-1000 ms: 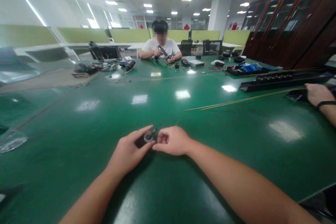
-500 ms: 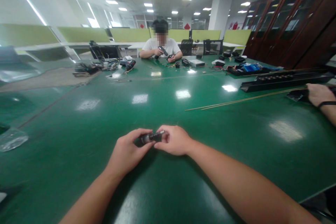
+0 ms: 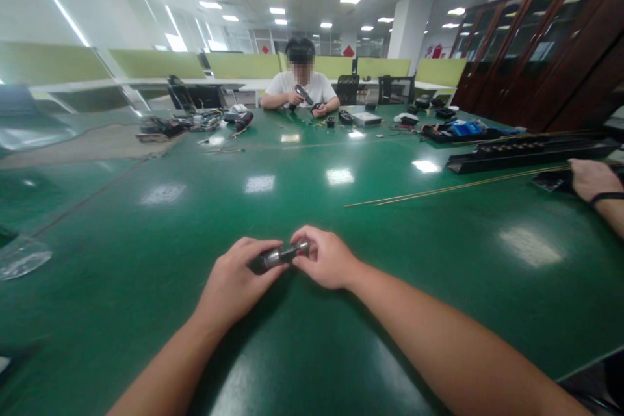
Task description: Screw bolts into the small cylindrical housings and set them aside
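Observation:
Just above the green tabletop, near the middle of the view, is a small dark cylindrical piece (image 3: 273, 259) with a silvery band and a narrower dark end pointing right. My left hand (image 3: 236, 283) grips its thicker left part between thumb and fingers, and the palm hides that end. At the narrow right end, my right hand (image 3: 329, 260) is closed with its thumb and curled fingers at the tip. Its fingers cover part of that tip, so the exact contact is hard to see.
Across the green table (image 3: 219, 201) sits a person (image 3: 312, 88) holding a dark power tool. Two thin rods (image 3: 414, 195) lie at the right, below a long black rail (image 3: 511, 153). Another person's hand (image 3: 595, 179) rests on dark parts. Clear plastic (image 3: 24, 260) lies left.
My right hand's fingers have shifted and opened slightly around the narrow end, showing more of it. The silvery band catches more light. My left hand keeps its hold.

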Action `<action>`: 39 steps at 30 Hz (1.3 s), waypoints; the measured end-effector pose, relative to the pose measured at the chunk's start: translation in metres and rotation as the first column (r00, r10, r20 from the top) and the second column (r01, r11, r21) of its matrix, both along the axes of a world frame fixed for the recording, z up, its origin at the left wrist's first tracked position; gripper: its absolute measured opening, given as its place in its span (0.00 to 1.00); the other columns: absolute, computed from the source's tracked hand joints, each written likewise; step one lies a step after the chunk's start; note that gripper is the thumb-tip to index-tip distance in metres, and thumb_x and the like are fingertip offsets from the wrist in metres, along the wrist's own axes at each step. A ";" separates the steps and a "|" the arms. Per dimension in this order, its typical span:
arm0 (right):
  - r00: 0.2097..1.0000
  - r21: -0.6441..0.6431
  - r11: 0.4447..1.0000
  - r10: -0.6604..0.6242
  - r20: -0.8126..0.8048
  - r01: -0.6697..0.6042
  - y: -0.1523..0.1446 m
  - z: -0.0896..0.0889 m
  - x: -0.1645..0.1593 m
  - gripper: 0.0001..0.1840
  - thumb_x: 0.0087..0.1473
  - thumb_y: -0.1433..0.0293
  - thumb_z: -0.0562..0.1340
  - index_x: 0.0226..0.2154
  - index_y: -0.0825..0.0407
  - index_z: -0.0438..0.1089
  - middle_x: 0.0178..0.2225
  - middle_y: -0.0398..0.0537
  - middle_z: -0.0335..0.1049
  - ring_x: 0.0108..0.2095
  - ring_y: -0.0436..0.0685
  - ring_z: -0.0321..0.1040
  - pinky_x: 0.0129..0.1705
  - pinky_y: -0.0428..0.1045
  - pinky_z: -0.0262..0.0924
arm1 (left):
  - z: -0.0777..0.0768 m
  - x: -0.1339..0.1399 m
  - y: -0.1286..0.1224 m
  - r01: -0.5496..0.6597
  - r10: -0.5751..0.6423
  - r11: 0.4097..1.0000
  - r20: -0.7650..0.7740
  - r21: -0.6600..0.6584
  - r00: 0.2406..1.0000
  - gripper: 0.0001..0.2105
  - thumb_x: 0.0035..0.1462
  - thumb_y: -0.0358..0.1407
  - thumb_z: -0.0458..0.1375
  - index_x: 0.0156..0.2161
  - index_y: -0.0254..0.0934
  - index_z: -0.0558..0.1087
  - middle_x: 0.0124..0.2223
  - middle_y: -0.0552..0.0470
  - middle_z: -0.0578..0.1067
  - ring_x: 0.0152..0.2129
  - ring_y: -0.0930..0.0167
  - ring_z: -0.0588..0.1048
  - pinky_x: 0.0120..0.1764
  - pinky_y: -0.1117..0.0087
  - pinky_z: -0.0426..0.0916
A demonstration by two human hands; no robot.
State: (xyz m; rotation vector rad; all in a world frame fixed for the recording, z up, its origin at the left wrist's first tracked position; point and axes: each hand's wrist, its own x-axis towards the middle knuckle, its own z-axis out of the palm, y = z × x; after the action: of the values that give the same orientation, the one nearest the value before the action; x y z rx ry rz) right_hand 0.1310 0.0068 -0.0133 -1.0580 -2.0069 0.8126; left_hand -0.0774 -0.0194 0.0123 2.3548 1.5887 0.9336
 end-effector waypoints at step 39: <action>0.994 0.004 0.997 0.071 -0.085 -0.071 0.003 -0.003 -0.003 0.07 0.52 0.68 0.67 0.35 0.53 0.78 0.34 0.46 0.76 0.33 0.52 0.71 0.37 0.46 0.63 | -0.002 0.001 -0.004 -0.003 0.013 0.991 0.077 -0.135 0.997 0.12 0.51 0.45 0.64 0.39 0.42 0.78 0.37 0.55 0.81 0.34 0.67 0.79 0.38 0.70 0.71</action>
State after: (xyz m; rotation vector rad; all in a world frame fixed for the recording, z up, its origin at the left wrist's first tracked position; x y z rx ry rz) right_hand 0.1278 0.0102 -0.0167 -0.9401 -1.9816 0.8793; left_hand -0.0762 -0.0231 0.0104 2.1964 1.5804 0.8791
